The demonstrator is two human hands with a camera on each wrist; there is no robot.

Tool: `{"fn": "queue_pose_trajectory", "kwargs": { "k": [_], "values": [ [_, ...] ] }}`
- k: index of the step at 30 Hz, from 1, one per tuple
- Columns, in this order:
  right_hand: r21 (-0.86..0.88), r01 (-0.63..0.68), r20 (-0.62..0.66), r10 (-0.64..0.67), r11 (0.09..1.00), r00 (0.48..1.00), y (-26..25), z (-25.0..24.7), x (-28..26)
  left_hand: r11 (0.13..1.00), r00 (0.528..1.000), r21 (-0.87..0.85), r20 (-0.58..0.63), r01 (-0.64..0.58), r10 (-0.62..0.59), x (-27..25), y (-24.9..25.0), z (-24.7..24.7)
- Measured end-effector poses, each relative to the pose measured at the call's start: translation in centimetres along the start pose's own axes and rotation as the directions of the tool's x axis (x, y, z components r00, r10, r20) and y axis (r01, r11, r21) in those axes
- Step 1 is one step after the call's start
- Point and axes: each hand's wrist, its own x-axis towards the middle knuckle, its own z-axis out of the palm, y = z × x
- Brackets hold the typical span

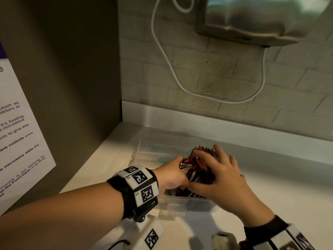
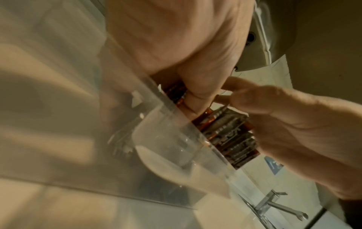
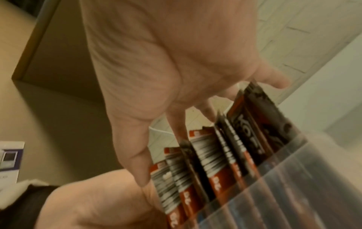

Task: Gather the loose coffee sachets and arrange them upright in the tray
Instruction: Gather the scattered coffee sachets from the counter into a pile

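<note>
A row of red-and-black coffee sachets (image 1: 197, 166) stands on end in a clear plastic tray (image 1: 191, 203) on the white counter. My left hand (image 1: 177, 166) grips the left end of the row, fingers curled round a few sachets (image 2: 229, 133). From the right, my right hand (image 1: 214, 159) lies spread over the sachet tops, its fingers straight and its thumb low against the near side. In the right wrist view the right fingers (image 3: 176, 124) reach between the sachets (image 3: 215, 156) above the tray wall (image 3: 297, 178). The tray rim (image 2: 176, 128) shows in the left wrist view.
A brown cabinet side with a printed notice (image 1: 16, 134) walls off the left. A brick wall with a metal appliance (image 1: 261, 18) and a looping white cable (image 1: 180, 82) stands behind. Clear plastic sheeting (image 1: 156, 150) lies behind the tray. A tap (image 2: 274, 203) is further along.
</note>
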Motion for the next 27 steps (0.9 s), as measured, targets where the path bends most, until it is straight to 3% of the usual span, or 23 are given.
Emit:
{"fn": "queue_pose_trajectory", "kwargs": {
  "k": [3,12,27],
  "values": [
    [-0.102,-0.057,0.062,0.063,0.993,0.996,-0.7,0.3,0.4,0.999,0.999,-0.043,-0.028,-0.028,0.027,0.4,-0.1,-0.4],
    [-0.153,-0.072,-0.028,0.068,0.986,0.997,-0.3,1.4,0.8,0.993,0.999,-0.107,-0.017,-0.045,0.043,0.9,-0.5,0.0],
    [-0.244,-0.113,-0.055,0.102,0.963,0.993,-1.5,1.8,0.2,0.962,1.0,-0.27,0.018,0.024,-0.02,0.4,-0.4,0.2]
  ]
}}
